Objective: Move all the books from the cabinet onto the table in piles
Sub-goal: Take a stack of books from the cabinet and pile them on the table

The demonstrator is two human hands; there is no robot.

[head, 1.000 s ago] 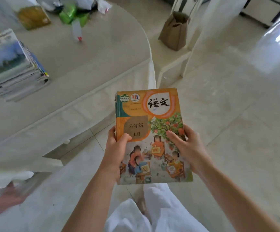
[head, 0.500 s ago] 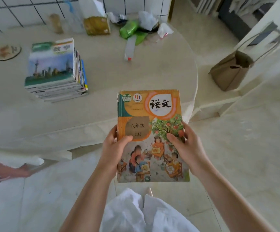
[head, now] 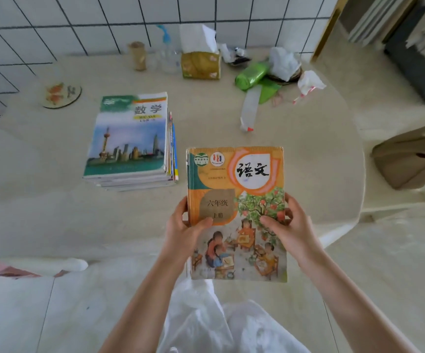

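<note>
An orange textbook (head: 236,197) with a tree and children on its cover is held face up over the near edge of the round beige table (head: 53,212). My left hand (head: 184,231) grips its left edge, thumb on the cover. Its right edge is gripped by my right hand (head: 289,229) the same way. A pile of books (head: 130,141), topped by a maths book with a city skyline, lies on the table just left of and beyond the held book. The cabinet is out of sight.
Along the tiled wall stand a tissue box (head: 200,63), a jar (head: 137,56), a glass, a green bottle (head: 252,75) and plastic wrappers. A round coaster (head: 61,94) lies far left. A brown bag (head: 409,161) sits on a white chair at the right.
The view has swung from the floor onto the table. The held book has come forward over the table's near edge beside the pile. Both hands keep the same hold.
</note>
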